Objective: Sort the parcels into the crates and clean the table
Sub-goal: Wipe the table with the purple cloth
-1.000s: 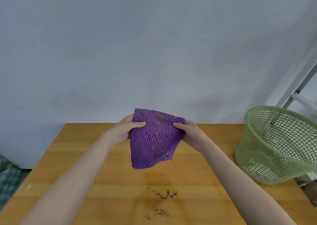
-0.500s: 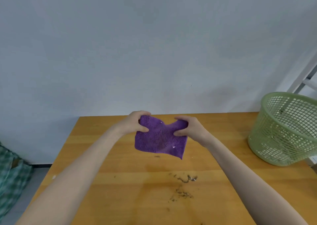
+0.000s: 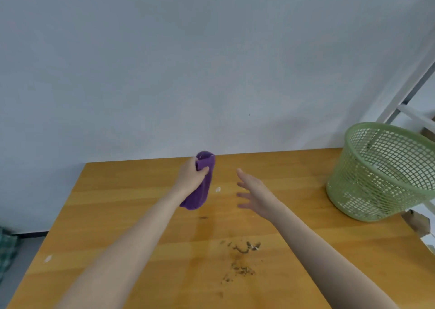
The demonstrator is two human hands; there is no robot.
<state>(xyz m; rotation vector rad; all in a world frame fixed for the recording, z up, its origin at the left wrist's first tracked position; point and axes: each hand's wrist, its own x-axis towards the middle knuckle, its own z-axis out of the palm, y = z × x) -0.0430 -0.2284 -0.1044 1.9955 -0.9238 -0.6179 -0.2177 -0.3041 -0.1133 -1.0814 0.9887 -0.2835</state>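
Left hand (image 3: 191, 176): fingers (image 3: 204, 170) curled tight round a bunched purple cloth (image 3: 200, 194), thumb across its front. One end of the cloth poked above the fist and the other hung low over the far middle of the table (image 3: 113, 205); could not tell whether it touched the wood. Right hand (image 3: 255, 193): open, fingers (image 3: 242, 175) straight and spread, holding nothing, near the cloth but apart from it.

Step judged to be the wipe-down. Best done by laying the cloth flat rather than balled, setting it beyond the dirt (image 3: 242, 247) and drawing it toward the near edge in one pull. The free hand could cup below the edge, then tip into the green mesh basket (image 3: 353, 191). A wadded cloth would likely scatter grit.

Surface: varnished yellow wood. Dark crumbs lay in two loose patches nearer the body, well short of the cloth. A white scrap (image 3: 218, 189) lay between the hands and another fleck (image 3: 48, 258) near the left edge. No parcels or crates in view.

Room: plain grey-white wall (image 3: 211, 61) behind, basket at the table's right end, pale frame (image 3: 409, 89) beyond it.
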